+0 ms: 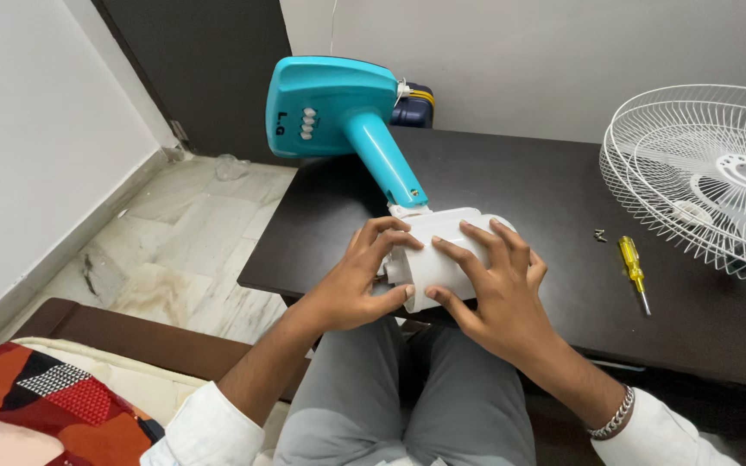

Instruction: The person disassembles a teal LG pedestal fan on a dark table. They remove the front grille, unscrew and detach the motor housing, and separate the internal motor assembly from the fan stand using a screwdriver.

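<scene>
A table fan lies on its side across the near left corner of a dark wooden table (520, 181). Its turquoise base (325, 103) with a row of white buttons points away from me, and a turquoise neck (386, 160) runs down to the white motor housing (442, 250). My left hand (360, 280) grips the left end of that housing. My right hand (498, 289) lies over its right side with fingers spread on the white cover. Both hands hold the housing at the table's near edge, above my lap.
A white wire fan guard (710, 181) rests on the table's right part. A yellow-handled screwdriver (632, 272) and a small screw (600, 235) lie between guard and housing. Marble floor (183, 233) lies to the left, a patterned cushion (36, 406) at bottom left.
</scene>
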